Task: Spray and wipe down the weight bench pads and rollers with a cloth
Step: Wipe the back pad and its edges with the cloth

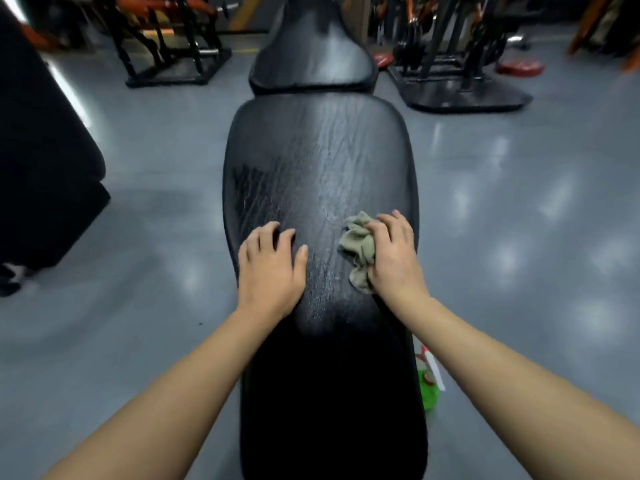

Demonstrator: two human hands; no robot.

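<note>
Crumpled grey-green cloth point(358, 249) on the streaked black bench pad point(318, 161); green spray bottle point(429, 393) beside it.

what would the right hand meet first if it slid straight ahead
Nothing sits ahead of the right hand and cloth on the long pad; likely next is the smaller pad beyond.

Dim overhead lighting; pale glare patches across glossy floor point(502, 258); wide-angle curvature toward edges; background racks point(166, 39) soft, blurred.
</note>
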